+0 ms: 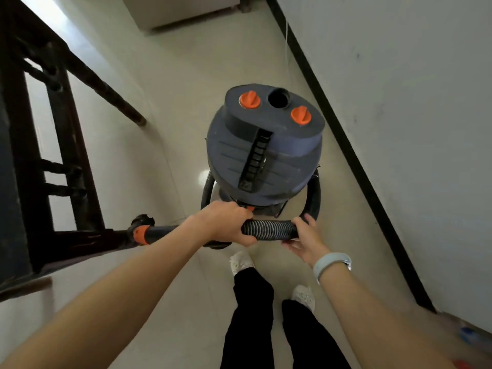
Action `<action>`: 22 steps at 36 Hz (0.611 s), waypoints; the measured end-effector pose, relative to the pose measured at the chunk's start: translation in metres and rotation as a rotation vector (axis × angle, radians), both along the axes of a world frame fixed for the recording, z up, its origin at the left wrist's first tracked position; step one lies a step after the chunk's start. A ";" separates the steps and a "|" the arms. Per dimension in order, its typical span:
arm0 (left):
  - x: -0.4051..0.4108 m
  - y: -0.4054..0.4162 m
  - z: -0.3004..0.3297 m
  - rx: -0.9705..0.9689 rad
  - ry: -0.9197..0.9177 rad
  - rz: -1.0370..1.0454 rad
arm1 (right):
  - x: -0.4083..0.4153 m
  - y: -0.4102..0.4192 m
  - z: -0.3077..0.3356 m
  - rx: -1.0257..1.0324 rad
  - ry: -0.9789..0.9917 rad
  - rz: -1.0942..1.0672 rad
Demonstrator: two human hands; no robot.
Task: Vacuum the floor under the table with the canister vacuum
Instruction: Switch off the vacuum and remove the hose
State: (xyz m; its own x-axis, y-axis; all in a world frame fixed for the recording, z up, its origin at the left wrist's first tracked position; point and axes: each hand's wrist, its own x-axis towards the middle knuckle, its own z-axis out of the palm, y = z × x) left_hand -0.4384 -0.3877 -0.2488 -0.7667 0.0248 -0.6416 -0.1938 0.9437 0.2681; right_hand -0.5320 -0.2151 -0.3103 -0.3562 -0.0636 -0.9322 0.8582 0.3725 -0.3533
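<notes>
A dark blue canister vacuum (263,153) with two orange knobs and an open round port on top stands on the pale tiled floor right in front of me. Its black ribbed hose (269,229) loops around the canister and crosses in front of it. My left hand (226,225) is closed around the hose where it meets a black wand with an orange collar (141,234). My right hand (306,239) holds the hose from below, a little further right, fingers curled loosely. The wand runs left toward the dark wooden furniture.
Dark wooden table and chair legs (66,145) fill the left side. A white wall with a black baseboard (354,166) runs along the right. A pale cabinet (181,12) stands at the far end. My feet in white shoes (241,262) are below the vacuum.
</notes>
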 end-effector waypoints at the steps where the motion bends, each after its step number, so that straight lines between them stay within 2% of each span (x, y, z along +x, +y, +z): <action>1: -0.004 -0.010 -0.005 -0.005 -0.002 -0.026 | 0.001 -0.005 -0.004 0.042 0.021 0.071; 5: -0.016 -0.048 -0.030 0.031 -0.007 -0.054 | 0.002 -0.010 -0.027 0.253 0.301 0.602; 7: -0.020 -0.064 -0.043 0.046 -0.014 -0.060 | 0.008 -0.008 -0.034 0.305 0.418 0.767; 10: -0.020 -0.082 -0.062 0.076 -0.057 -0.078 | 0.019 -0.008 -0.039 0.345 0.711 1.079; 14: -0.009 -0.095 -0.083 0.071 -0.100 -0.141 | 0.032 -0.016 -0.055 0.199 0.982 1.326; 18: 0.006 -0.107 -0.111 -0.019 -0.142 -0.144 | 0.042 -0.024 -0.065 0.193 1.199 1.589; 22: 0.015 -0.107 -0.135 -0.043 -0.136 -0.066 | 0.044 -0.024 -0.079 0.205 1.361 1.653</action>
